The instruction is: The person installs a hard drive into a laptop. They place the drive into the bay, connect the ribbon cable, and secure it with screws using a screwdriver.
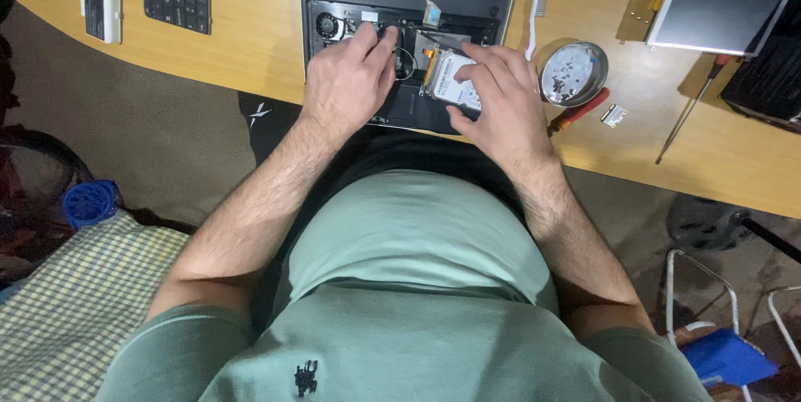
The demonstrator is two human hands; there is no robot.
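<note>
Right hand [501, 102] gripped the hard drive [457, 81] inside the opened laptop base [400, 43]; left hand [350, 77] pinched something unclear beside it. Risk: yanking could tear the drive's flex cable.

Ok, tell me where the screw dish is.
The round metal dish sits on the wooden desk, right of the opened laptop, just beyond the right hand.

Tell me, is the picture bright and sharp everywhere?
Head view: the desk is brightly lit, the metal dish glints, the floor corners go dark; both hands, left and right, look sharp; the screwdriver casts a shadow.
</note>
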